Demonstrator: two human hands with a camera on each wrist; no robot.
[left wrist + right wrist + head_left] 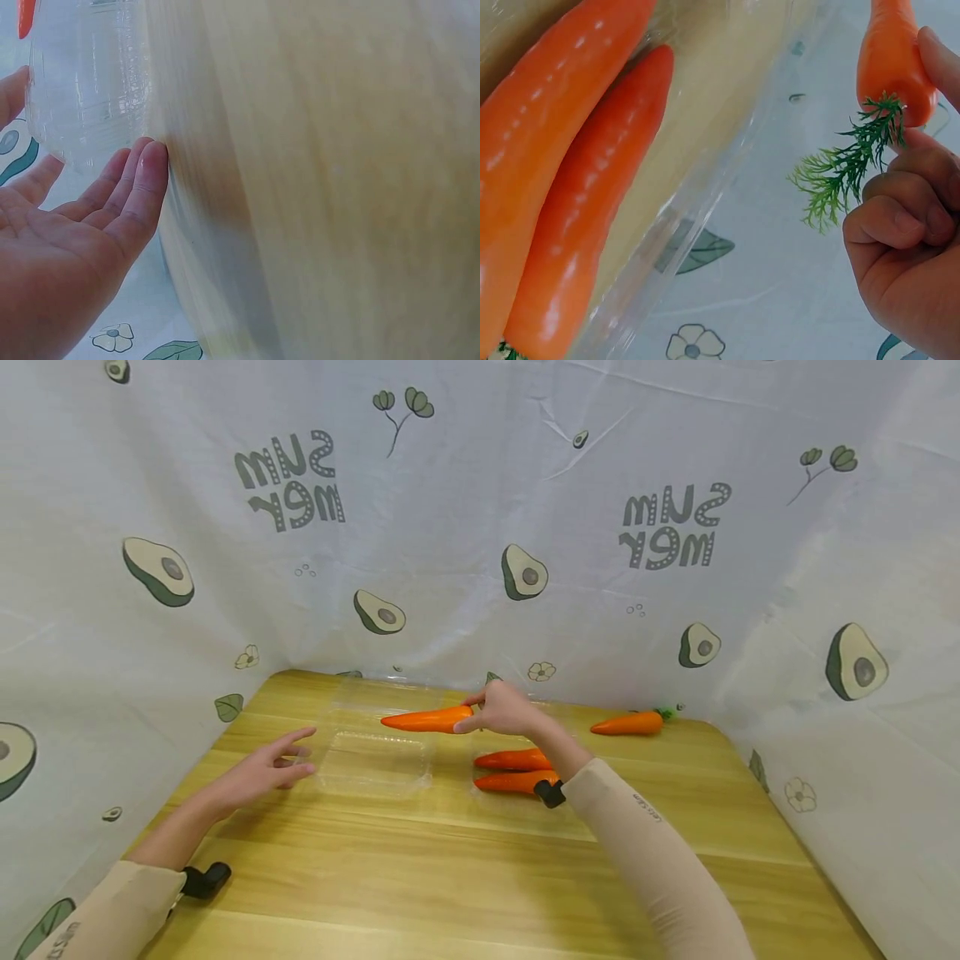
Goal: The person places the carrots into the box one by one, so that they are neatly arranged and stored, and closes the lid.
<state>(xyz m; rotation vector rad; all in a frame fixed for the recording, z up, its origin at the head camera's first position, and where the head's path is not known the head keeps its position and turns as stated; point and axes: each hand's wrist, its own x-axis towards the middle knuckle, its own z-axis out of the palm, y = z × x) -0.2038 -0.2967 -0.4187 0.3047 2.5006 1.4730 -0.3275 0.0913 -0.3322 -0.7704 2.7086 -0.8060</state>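
My right hand (506, 710) pinches a carrot (427, 720) by its thick end, the tip pointing left, over the area between two clear plastic containers. Green fronds (855, 161) hang from that end in the right wrist view. My left hand (262, 772) is beside the left clear container (375, 764), its fingers spread and loosely bent at the container's left edge. In the left wrist view the fingertips (154, 161) show near the container's wall (90, 82). Two more carrots (513, 760) lie in the right container, partly hidden by my right forearm.
Another carrot (628, 723) with a green top lies at the back right of the wooden table (420, 877). The left container's raised lid (386, 695) stands at the back. A white curtain (450, 510) printed with avocados hangs behind and at the sides.
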